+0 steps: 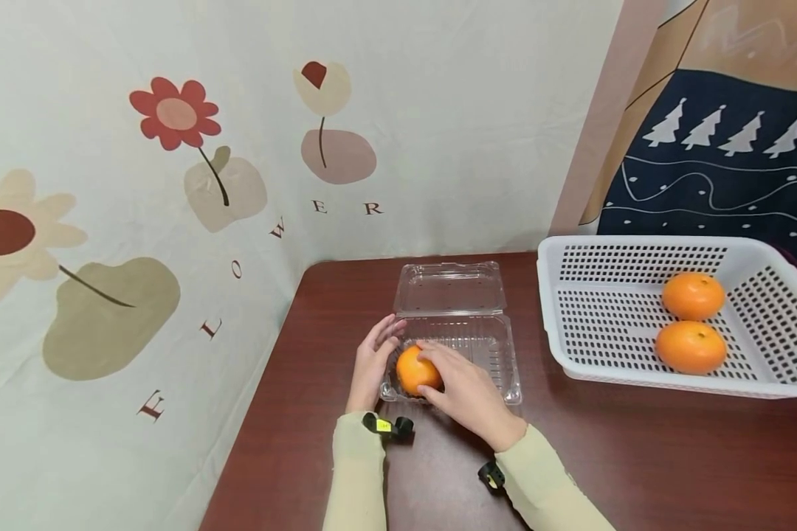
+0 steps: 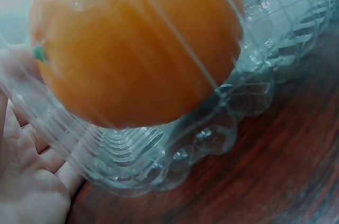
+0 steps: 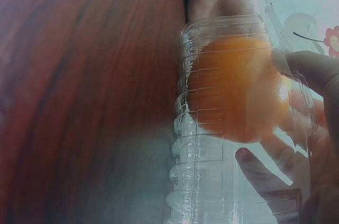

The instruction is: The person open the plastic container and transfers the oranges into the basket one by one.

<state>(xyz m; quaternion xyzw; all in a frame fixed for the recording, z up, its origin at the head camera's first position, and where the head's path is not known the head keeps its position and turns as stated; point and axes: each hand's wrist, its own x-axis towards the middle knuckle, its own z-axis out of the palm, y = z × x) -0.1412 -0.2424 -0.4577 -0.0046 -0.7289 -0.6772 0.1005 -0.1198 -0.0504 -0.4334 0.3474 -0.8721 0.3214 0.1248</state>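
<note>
An orange (image 1: 418,371) sits in the left part of a clear plastic clamshell box (image 1: 514,346), whose lid (image 1: 450,287) lies folded back behind it. My right hand (image 1: 468,387) reaches over the front of the box, thumb and fingers curved round the orange. At the box's left side is my left hand (image 1: 372,361), fairly straight-fingered against or close beside the outer wall. Through the ribbed wall, the left wrist view shows the orange (image 2: 140,49) with a green stem spot. In the right wrist view the fingers spread around the orange (image 3: 241,91).
To the right stands a white perforated basket (image 1: 611,376) with two oranges (image 1: 692,346) inside. The dark red table (image 1: 292,442) meets a cloth backdrop (image 1: 465,147) with printed flowers along its left and back edges.
</note>
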